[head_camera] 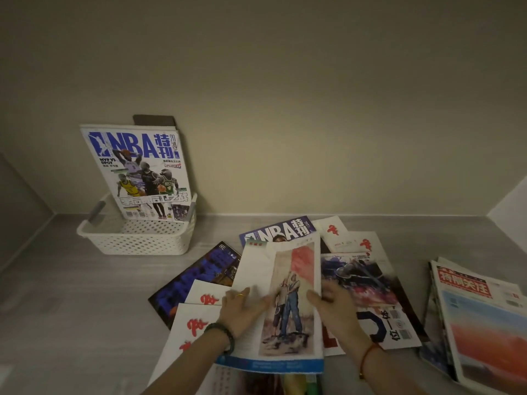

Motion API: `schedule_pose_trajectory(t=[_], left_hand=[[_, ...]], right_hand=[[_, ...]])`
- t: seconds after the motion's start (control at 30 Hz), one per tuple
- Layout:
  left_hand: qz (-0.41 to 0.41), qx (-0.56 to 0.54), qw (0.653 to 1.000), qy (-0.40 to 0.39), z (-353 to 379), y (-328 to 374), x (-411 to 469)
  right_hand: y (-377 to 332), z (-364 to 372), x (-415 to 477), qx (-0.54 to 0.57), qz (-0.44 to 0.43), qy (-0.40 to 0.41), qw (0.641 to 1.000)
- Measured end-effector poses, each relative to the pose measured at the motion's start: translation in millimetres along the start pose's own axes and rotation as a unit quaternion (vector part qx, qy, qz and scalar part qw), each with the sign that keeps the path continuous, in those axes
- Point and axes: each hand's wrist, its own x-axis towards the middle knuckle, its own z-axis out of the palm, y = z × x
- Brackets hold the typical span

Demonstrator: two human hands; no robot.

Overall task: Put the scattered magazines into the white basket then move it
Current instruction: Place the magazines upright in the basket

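Observation:
A white perforated basket (137, 240) sits at the back left against the wall, with an NBA magazine (137, 169) standing upright in it. Several magazines lie scattered in front of me. On top is a magazine with a painted cover of two figures and a red flag (288, 283). My left hand (242, 306) grips its left edge and my right hand (332, 306) grips its right edge; the magazine is blurred and slightly raised. Under it lie a second NBA magazine (281, 230), a dark blue one (196, 275), white ones with red script (194, 323) and a train cover (359, 277).
A stack of magazines with a red headline (479, 317) lies at the right edge. The surface is a grey counter (85, 295) closed in by a beige wall behind and side walls left and right. A dark flat object (154, 119) stands behind the basket's magazine.

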Motion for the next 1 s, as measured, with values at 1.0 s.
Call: schedule_pose_trajectory(t=[1.0], left_hand=[[0.197, -0.227, 0.929, 0.215, -292.5, -5.3, -28.1]], right_hand=[[-171.3, 149.4, 46.3, -0.025, -0.151, -0.176, 0.972]])
